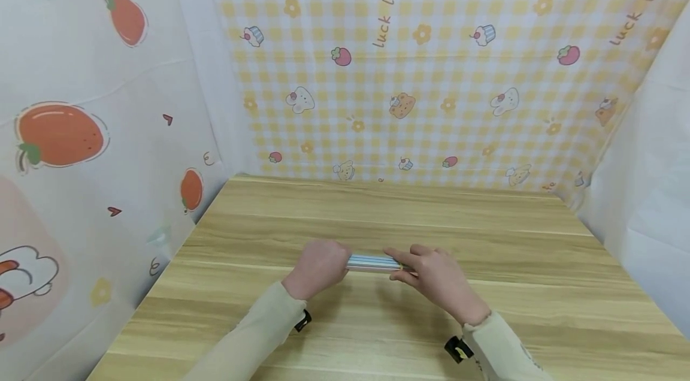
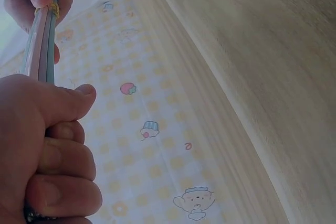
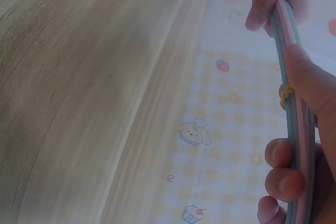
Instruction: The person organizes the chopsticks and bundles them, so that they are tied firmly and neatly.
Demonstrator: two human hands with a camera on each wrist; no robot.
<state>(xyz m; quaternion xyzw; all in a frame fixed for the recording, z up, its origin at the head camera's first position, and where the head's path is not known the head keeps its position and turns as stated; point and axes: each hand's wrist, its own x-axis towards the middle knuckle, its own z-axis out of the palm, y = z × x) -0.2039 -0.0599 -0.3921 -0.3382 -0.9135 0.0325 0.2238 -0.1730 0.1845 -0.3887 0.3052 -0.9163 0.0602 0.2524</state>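
Note:
A bundle of thin pastel sticks (image 1: 371,263) in pale blue, pink and white is held level above the wooden table. A yellow tie (image 3: 286,96) goes round it close to the right hand, seen also in the left wrist view. My left hand (image 1: 321,266) grips one end in a fist, its fingers curled round the sticks. Toward the other end, my right hand (image 1: 433,276) holds the bundle between thumb and fingers, the thumb lying along the sticks in the right wrist view. Both ends are largely hidden by the hands.
The wooden table (image 1: 377,213) spreads beneath both hands. Behind it hangs a yellow checked cloth (image 1: 420,69), and white cloths stand at the left (image 1: 129,129) and right (image 1: 652,153). Black straps (image 1: 458,349) sit at the wrists.

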